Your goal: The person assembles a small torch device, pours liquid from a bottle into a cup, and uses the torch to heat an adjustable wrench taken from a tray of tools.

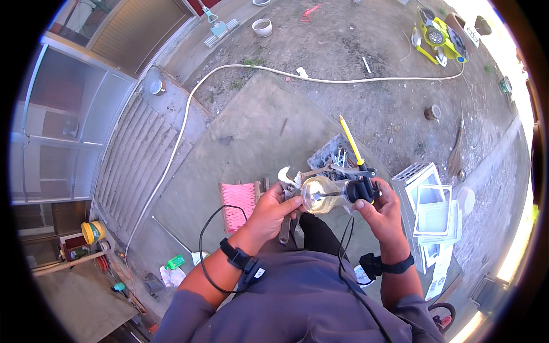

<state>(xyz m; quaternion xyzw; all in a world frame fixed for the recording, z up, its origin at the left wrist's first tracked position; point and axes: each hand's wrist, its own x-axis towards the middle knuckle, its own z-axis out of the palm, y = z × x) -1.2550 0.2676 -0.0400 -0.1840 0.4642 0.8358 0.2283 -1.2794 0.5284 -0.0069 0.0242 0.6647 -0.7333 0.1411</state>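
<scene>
In front of my waist, my right hand is closed around the black head of a clear, bulb-shaped container. My left hand pinches near the container's rounded end, thumb on top. It also has an adjustable wrench, whose pale jaws stick up past the fingers and whose handle hangs below the hand. Just beyond, a tool with a yellow handle rises from a grey tray of metal tools. The fingers' undersides are hidden.
A pink woven stool seat is left of my hands. White frames and panels lean at the right. A pale hose curves across the ground to a yellow-green machine. Concrete steps are at the left.
</scene>
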